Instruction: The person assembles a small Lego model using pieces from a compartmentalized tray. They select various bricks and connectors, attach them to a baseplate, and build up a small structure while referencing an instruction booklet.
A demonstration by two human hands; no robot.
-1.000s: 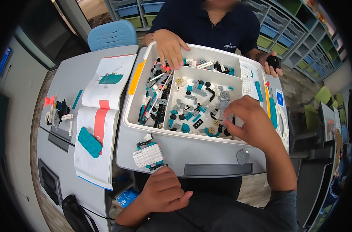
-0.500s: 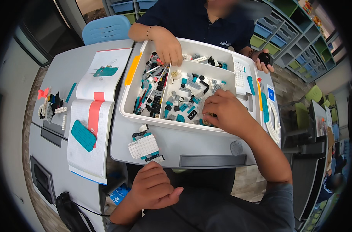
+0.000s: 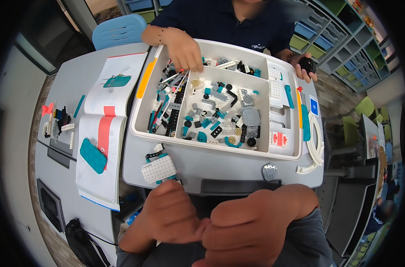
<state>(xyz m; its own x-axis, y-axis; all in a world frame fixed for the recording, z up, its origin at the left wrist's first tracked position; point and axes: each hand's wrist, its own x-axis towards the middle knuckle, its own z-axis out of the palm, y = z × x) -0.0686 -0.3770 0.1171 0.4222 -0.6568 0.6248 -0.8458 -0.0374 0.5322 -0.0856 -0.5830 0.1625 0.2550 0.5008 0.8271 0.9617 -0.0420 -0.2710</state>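
Observation:
Close to my body, below the table's front edge, my left hand (image 3: pixel 171 216) and my right hand (image 3: pixel 251 220) meet at the fingertips. Both have curled fingers, and whatever lies between them is hidden. Just beyond my left hand sits a white studded plate assembly (image 3: pixel 159 168) with teal and black parts under it. The white sorting tray (image 3: pixel 202 146) stands past my hands, its compartments full of loose building-brick pieces. A round grey plate (image 3: pixel 251 117) lies in its middle compartment, and another grey disc (image 3: pixel 269 171) rests on the table at the right.
An open instruction booklet (image 3: pixel 103 155) with a teal plate (image 3: pixel 93 155) on it lies left of the tray. A partly built model (image 3: pixel 57 122) stands farther left. Across the table, a person's hand (image 3: pixel 184 51) reaches into the tray; their other holds a black round object (image 3: pixel 306 65).
My right hand has left the tray and come back toward my body, meeting my left hand. The other person's hand in the tray has shifted slightly.

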